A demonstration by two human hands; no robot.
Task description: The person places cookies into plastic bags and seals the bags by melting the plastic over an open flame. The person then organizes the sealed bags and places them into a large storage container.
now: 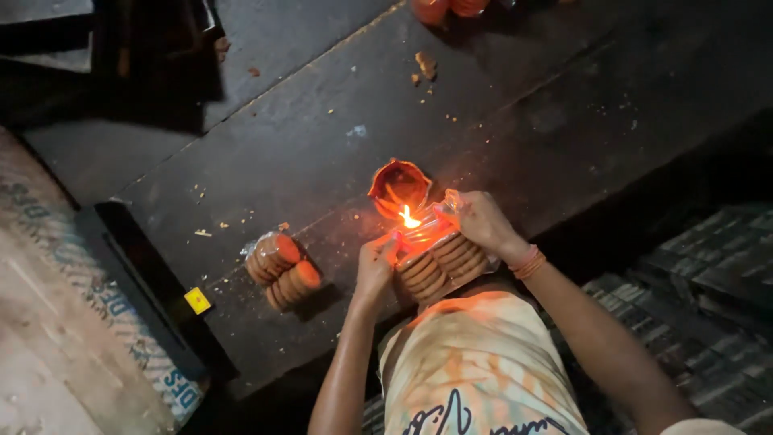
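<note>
A clear plastic packet of round brown biscuits [441, 266] rests at the near edge of a dark table [322, 145]. My left hand [374, 266] grips its left end and my right hand [479, 219] pinches the plastic at its upper right. The packet's open top sits at the flame [409, 217] of a small clay oil lamp [399, 187] just beyond it. A second packet of biscuits [282, 270], two stacked rolls in plastic, lies to the left, apart from my hands.
Crumbs and scraps litter the table. A printed woven sack [72, 306] lies at the left beside a dark bar with a yellow tag [197, 300]. Orange objects [439, 8] sit at the far edge. Dark stacked packs [708, 282] fill the right.
</note>
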